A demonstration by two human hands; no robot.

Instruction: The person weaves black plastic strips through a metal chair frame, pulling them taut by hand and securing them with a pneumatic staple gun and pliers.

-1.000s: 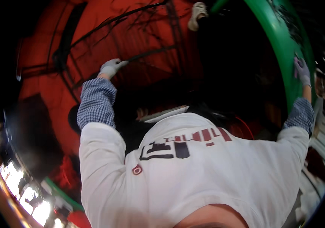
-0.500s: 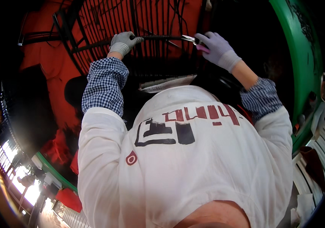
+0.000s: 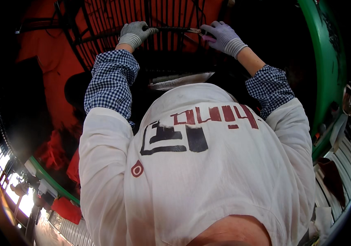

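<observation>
Far ahead, my left hand (image 3: pixel 134 34), in a pale striped glove, is closed with thumb and fingers on one end of a thin black strip (image 3: pixel 169 28). My right hand (image 3: pixel 225 38), gloved alike, is wrapped round the pink handle of small scissors (image 3: pixel 209 38). Their short metal blades point left and meet the strip near its right part. Whether they are closed on it is too small to tell. Behind both hands stands a dark rack of thin parallel bars (image 3: pixel 116 18), with red material showing between them.
A green curved rim (image 3: pixel 318 69) runs along the right, and a green edge (image 3: pixel 55 186) lies at lower left. Closer to my body is a flat whitish piece (image 3: pixel 181 80). Red cloth (image 3: pixel 54 151) hangs at left.
Both hands stand higher in the picture, and the right hand with the scissors has come left, closer to the left hand. The scissor blades, spread apart before, now look nearer together at the strip.
</observation>
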